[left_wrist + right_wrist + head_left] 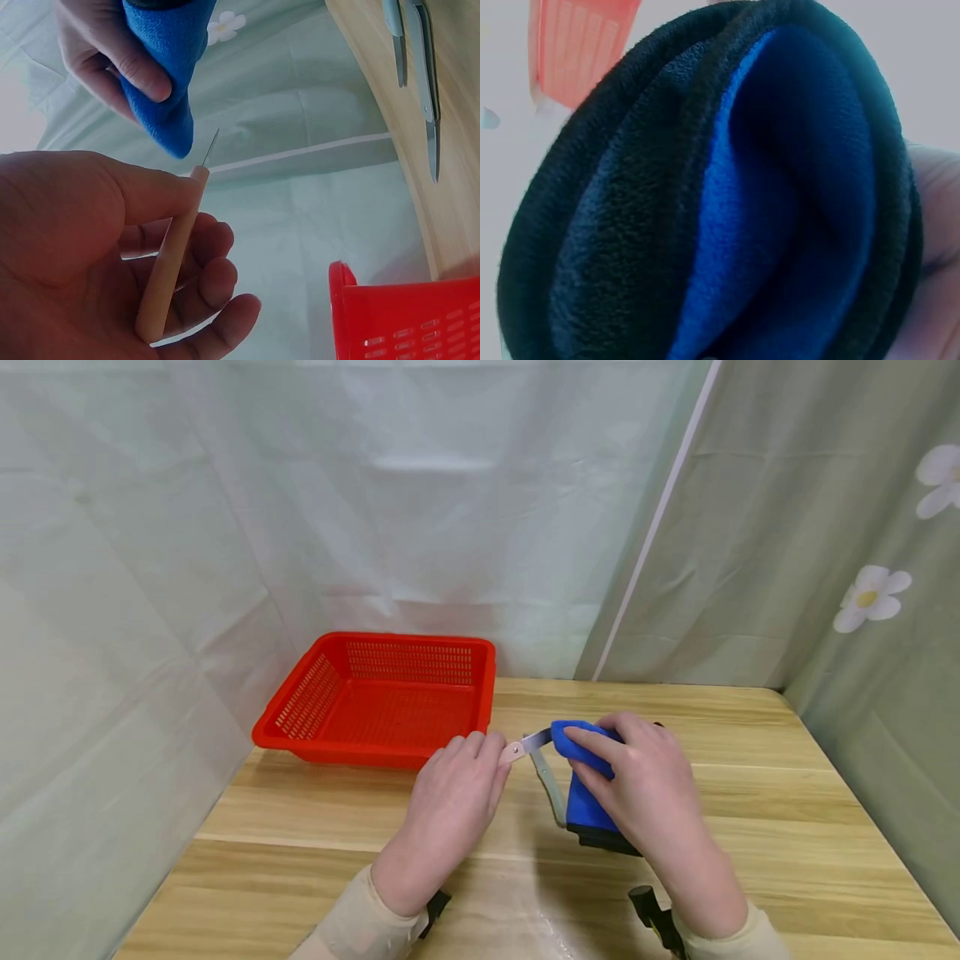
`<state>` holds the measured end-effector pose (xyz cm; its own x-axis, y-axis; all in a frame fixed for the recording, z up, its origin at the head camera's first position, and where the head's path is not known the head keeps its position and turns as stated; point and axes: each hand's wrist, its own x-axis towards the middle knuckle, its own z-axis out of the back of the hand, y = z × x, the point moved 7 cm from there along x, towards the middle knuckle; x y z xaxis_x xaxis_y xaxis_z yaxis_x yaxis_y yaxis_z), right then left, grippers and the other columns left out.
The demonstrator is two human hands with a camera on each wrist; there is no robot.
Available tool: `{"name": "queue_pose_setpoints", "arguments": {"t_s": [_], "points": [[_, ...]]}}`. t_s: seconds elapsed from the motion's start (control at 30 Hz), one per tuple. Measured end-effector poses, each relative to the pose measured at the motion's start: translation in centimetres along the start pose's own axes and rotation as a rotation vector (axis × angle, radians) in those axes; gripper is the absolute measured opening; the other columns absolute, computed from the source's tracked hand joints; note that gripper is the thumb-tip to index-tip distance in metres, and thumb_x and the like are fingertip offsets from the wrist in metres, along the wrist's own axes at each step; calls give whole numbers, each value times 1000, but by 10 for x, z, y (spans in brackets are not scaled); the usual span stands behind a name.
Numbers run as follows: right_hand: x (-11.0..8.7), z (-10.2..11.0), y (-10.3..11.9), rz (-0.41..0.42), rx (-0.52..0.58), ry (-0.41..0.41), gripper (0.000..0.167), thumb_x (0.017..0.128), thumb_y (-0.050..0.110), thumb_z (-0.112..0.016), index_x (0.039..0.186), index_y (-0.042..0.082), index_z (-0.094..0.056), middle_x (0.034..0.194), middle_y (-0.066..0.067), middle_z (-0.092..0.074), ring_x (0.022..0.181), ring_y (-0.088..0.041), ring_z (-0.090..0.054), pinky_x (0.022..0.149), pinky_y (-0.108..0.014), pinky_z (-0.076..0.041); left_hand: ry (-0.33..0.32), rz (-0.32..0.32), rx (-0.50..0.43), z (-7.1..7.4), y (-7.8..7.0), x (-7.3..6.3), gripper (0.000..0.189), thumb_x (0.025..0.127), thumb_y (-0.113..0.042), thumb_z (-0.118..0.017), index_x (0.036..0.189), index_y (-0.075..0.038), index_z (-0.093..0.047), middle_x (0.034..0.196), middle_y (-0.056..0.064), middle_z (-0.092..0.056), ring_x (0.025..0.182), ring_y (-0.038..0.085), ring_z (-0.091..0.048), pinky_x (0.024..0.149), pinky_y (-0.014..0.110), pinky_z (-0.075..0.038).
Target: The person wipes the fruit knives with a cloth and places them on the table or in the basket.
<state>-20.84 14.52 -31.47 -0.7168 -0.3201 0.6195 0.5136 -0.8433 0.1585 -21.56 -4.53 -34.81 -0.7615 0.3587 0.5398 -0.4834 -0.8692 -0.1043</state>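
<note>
My left hand (pixel 453 793) grips a knife (pixel 516 752) by its pale handle, the thumb lying along it and the blade pointing towards my right hand. In the left wrist view the knife (pixel 172 259) shows nearly edge-on, with a thin blade. My right hand (pixel 654 777) holds a folded blue cloth (pixel 588 802) with black edging. One blue corner is pinched between the fingers and overlaps the blade's end in the head view. Close up in the right wrist view, the cloth's black-edged folds (pixel 690 187) hide most of the hand.
A knife with a grey-green handle (pixel 550 785) lies on the wooden table (pixel 787 810), partly behind the cloth. The left wrist view shows two knives (pixel 424 67) there. A red plastic basket (pixel 405 758) stands at the back left. Pale curtains (pixel 450 510) surround the table.
</note>
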Motion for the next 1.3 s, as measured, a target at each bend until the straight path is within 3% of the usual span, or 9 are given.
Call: {"name": "queue_pose_setpoints", "arguments": {"t_s": [0.13,0.5,0.87,1.3], "points": [[0,-4,8,19,-8,12,46,80,18,-102,123,22,-87,114,-14,-75,103,-36,-73,93,-60,-57,34,11,9,-2,0,0,24,103,-27,-82,110,-12,-66,81,-1,-55,67,16,-43,59,28,-36],[-2,-16,23,33,-25,59,46,80,25,-102,124,25,-86,117,-11,-75,107,-35,-73,103,-60,-54,15,-21,-3,-2,-5,-3,19,105,-25,-77,111,-10,-67,81,0,-59,64,16,-48,59,28,-39],[-3,-22,25,14,-33,106,46,82,28,-101,126,27,-86,120,-9,-75,111,-34,-72,105,-59,-53,26,-26,-15,-4,-7,-4,17,108,-24,-73,109,-9,-65,80,1,-57,65,17,-52,59,29,-41],[-2,-19,21,19,-19,72,47,80,22,-103,123,23,-87,116,-11,-76,106,-35,-73,100,-58,-55,21,-23,4,-3,-8,-3,19,106,-25,-77,107,-9,-66,81,1,-58,65,17,-50,59,29,-40]]}}
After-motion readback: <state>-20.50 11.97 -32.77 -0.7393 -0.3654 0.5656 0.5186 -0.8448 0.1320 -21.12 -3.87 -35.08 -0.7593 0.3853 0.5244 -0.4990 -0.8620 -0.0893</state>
